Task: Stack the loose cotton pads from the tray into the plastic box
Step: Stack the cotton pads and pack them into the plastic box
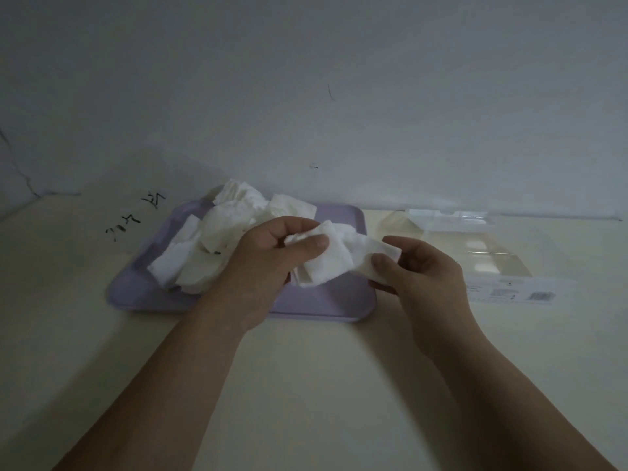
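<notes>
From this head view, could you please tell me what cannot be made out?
Head view:
- Held cotton pads: their count, overlapped and covered by the left hand and right hand.
- Tray: its middle, behind the left hand.
- Plastic box: its contents, lost in clear walls and dim light.
- Box label: print too small.

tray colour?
Pale lilac, plain with no pattern: the tray shows best in the head view, the only one.

I count one tray, one plastic box, left hand, right hand, and cotton pads too heaped to number.
</notes>
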{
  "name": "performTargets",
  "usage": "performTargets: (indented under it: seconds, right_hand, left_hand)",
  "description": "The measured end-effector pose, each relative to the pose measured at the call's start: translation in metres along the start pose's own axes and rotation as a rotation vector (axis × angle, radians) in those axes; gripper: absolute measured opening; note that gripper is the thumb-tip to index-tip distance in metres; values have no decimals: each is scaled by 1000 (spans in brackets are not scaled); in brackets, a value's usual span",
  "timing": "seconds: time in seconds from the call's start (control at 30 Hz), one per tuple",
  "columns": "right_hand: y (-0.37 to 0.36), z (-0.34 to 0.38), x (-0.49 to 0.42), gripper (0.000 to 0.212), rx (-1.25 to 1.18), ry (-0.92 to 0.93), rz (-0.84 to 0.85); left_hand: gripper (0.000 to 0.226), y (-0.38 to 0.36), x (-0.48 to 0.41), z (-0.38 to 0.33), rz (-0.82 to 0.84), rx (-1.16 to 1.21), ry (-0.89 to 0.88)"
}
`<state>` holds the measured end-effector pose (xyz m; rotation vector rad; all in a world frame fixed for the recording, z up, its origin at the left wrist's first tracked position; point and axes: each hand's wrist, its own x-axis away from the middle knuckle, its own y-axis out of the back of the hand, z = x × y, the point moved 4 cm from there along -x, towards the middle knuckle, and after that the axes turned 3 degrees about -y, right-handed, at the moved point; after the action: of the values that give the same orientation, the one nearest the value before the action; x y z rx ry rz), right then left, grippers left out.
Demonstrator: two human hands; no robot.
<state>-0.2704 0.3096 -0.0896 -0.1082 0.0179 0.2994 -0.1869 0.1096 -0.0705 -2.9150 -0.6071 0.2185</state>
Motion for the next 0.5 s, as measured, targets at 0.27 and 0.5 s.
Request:
performTargets:
  seconds: [0.27,0.5]
  right_hand:
    - [6,-6,-6,23,167,92,-71]
    - [4,-5,-3,19,280,101,-61]
  left_hand:
    - [29,-4,1,18,39,-497,-25]
    - [22,-6,6,-4,218,-976,-397]
